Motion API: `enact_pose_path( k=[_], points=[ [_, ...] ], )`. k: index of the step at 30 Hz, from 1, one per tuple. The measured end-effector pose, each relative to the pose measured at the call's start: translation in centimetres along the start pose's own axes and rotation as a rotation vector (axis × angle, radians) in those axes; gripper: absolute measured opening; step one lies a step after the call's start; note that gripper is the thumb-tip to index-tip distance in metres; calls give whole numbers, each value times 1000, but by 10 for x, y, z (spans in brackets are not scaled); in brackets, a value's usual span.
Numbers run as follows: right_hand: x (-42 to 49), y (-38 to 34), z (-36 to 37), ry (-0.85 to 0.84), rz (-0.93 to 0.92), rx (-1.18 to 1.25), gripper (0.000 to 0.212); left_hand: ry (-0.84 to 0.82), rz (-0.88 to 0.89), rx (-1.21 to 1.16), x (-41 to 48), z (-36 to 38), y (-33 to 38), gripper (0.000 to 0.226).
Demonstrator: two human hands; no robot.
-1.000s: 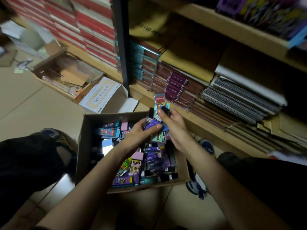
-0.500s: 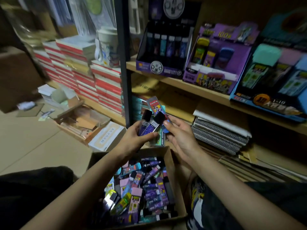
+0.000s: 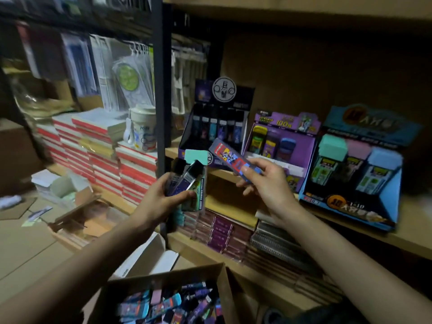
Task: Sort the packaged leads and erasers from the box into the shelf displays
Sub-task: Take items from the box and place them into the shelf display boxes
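Wooden shelving (image 3: pixel 411 239) carried a black display (image 3: pixel 243 106). Below-left of that display, the left hand (image 3: pixel 156 202) clenched a bundle of packs (image 3: pixel 189 183), long axes upright. Right of them, before the display's base, the right hand (image 3: pixel 268 183) pinched a blue pack (image 3: pixel 230 157), now pulled clear of the bundle, slanting up-left toward the display. Far below lay the box (image 3: pixel 163 280).

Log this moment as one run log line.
left hand: grips several packs | right hand: pinches blue pack by black display | box: holds more packs
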State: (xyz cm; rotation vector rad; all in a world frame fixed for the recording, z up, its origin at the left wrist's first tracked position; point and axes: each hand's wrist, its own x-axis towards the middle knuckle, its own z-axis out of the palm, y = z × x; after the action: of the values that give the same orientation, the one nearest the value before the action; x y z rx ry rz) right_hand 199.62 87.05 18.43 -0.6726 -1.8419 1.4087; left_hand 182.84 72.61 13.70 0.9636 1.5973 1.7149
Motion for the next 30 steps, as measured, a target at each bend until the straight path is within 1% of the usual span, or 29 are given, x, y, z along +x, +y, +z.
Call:
enact_pose_path(
  k=[2,4,6,8,11,13,17,21,24,27,30],
  points=[
    [13,-6,-9,48,-25,-74,15,44,23,6,8,-4,4,31],
    [24,-14,-20,100,-83,-139,7,61,38,5,17,-5,4,25],
    [33,-20,-35,180,-128,-177,13,68,46,-38,25,-1,7,23],
    [38,-23,-53,268,-166,-182,14,54,53,-61,31,6,11,24],
    [47,-26,-83,394,-225,-269,11,15,71,-95,37,18,15,31],
    [55,-29,-98,438,-269,-332,9,-4,78,-125,40,27,16,34],
    [69,-34,-113,401,-355,-535,10,-30,99,-166,43,41,14,27],
    [81,-29,-113,358,-387,-676,18,-55,115,-161,39,46,13,33],
    [84,-19,-108,313,-392,-852,28,-58,114,-161,36,44,13,35],
    [85,-11,-103,277,-422,-986,25,-60,97,-178,33,39,13,35],
    [83,-4,-99,291,-400,-1044,24,-70,93,-172,29,35,15,36]
  ],
)
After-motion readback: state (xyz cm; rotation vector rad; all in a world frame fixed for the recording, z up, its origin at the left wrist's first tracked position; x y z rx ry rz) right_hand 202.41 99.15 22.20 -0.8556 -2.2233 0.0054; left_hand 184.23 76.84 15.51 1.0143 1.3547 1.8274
